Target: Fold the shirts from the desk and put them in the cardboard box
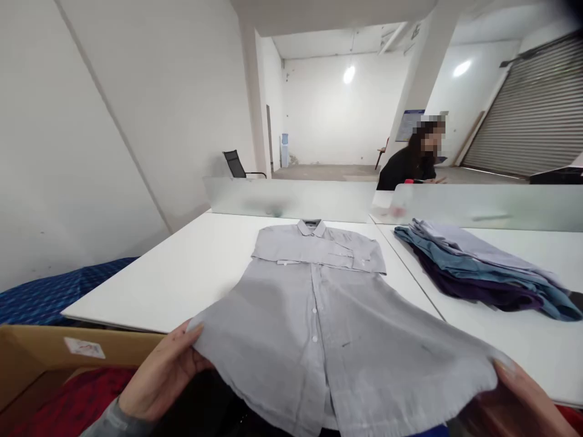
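A light grey button-up shirt lies front up on the white table, its collar at the far end. Both sleeves are folded across the chest. The lower part hangs over the near table edge and is spread wide. My left hand pinches the hem's left corner between thumb and fingers. On the right, my right hand grips the opposite hem corner, with its fingers partly hidden below the cloth. Small dark marks show on the shirt's lower right front.
A stack of folded clothes in lilac, blue and purple sits on the right. A cardboard box with red cloth stands at lower left. Frosted dividers border the table's far edge; a person in black is behind them.
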`<action>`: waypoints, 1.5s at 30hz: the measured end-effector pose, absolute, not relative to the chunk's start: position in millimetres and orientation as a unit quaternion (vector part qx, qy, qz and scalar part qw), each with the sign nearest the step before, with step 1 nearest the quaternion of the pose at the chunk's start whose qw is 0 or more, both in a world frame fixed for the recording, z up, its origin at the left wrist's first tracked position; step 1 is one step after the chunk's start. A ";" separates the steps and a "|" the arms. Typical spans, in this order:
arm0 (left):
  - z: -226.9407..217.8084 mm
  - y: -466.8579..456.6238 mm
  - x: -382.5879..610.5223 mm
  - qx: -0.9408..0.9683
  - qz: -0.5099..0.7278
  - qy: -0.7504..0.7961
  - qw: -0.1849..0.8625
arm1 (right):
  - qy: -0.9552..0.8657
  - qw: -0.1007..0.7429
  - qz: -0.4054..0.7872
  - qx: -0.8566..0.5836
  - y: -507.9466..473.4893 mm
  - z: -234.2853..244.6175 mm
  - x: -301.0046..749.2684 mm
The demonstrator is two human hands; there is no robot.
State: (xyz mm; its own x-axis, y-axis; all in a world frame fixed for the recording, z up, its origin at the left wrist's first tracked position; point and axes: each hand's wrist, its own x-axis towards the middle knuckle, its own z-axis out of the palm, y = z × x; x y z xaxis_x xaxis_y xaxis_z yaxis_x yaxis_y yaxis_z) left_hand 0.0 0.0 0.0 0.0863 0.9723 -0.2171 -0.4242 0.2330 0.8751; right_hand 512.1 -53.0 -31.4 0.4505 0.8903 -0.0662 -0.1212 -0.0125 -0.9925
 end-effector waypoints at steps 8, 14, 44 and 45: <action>16.9 141.0 24.1 0.313 0.627 0.334 0.630 | -0.398 0.690 0.456 -0.397 94.0 27.4 504.7; 21.9 302.1 47.3 0.350 0.636 0.401 0.558 | -0.396 0.695 0.453 -0.395 251.3 25.3 529.6; -51.5 256.8 94.3 0.889 0.027 0.456 -0.023 | -0.808 0.070 -0.007 -0.585 210.6 -66.0 511.9; -54.2 245.5 90.0 0.892 0.017 0.450 -0.032 | -0.812 0.066 -0.008 -0.580 195.6 -68.7 512.6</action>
